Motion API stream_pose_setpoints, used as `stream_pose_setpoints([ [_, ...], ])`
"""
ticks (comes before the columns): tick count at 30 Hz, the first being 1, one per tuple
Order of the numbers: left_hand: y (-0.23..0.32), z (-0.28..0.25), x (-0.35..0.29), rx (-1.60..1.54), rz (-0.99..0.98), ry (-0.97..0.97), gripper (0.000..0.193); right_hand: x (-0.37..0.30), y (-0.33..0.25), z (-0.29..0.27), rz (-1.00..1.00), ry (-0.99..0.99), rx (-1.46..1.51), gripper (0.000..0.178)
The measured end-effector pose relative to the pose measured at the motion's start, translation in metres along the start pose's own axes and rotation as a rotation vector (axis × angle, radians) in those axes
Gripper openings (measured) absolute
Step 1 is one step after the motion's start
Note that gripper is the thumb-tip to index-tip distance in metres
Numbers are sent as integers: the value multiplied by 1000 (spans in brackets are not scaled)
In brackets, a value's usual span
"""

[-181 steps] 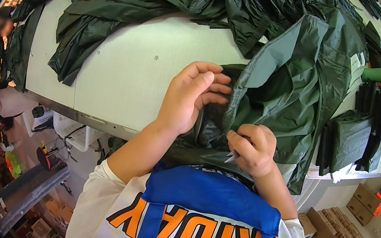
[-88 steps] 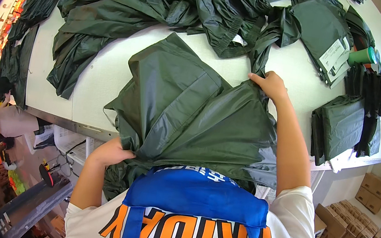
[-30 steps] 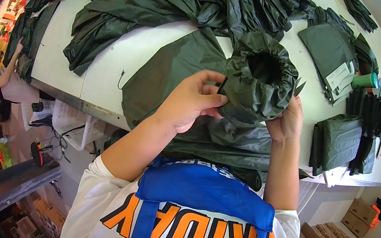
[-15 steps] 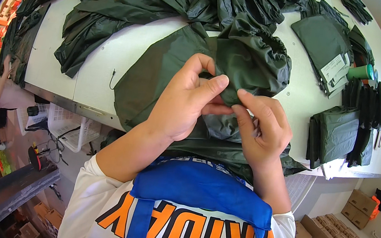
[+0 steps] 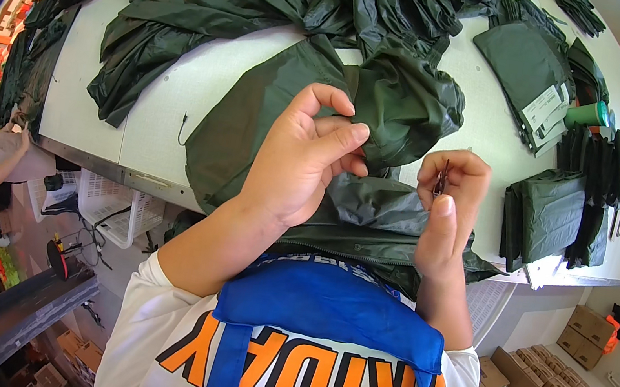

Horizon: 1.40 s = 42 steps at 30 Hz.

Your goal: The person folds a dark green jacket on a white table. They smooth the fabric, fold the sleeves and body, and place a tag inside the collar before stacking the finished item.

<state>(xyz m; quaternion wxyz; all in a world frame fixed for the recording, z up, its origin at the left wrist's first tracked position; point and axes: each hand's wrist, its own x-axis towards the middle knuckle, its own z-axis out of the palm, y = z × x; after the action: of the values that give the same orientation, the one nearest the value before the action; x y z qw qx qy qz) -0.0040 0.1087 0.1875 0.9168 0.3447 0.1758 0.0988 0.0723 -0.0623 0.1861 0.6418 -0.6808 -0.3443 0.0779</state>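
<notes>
Good handling here probably means holding the edge of the dark green garment (image 5: pixel 407 114) lifted and taut, with any sharp tip angled away from the thin cloth and the fingertips. The bunched part of the garment sits at two o'clock from the left hand (image 5: pixel 294 166), whose thumb and fingers curl in and appear to pinch its edge. At about four o'clock from there, the right hand (image 5: pixel 449 233) is apart from that bunched part, its fingers folded around a small dark pointed tool (image 5: pixel 441 182), perhaps thread snips.
</notes>
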Motion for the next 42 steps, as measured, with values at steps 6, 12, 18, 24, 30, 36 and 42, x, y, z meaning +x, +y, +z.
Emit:
stream_pose_setpoints([
  [6,-2,8,-3,13,16,10,27,-2,-17,3,17,-12,-433,29],
  [12,-3,11,-3,60,38,12,30,2,-18,7,-32,40,-465,27],
  [18,-4,12,-4,65,40,1,30,0,-13,6,-99,89,-446,23],
  [24,-6,0,-5,-30,43,-95,22,1,19,-18,83,465,49,18],
  [30,-7,-14,1,-309,-115,-190,24,13,153,-88,465,451,-561,29],
  [36,-1,-13,1,-436,-195,-111,17,10,214,-109,662,305,-784,20],
  [42,-1,-12,-1,-321,-131,-85,13,9,235,-116,563,135,-966,30],
])
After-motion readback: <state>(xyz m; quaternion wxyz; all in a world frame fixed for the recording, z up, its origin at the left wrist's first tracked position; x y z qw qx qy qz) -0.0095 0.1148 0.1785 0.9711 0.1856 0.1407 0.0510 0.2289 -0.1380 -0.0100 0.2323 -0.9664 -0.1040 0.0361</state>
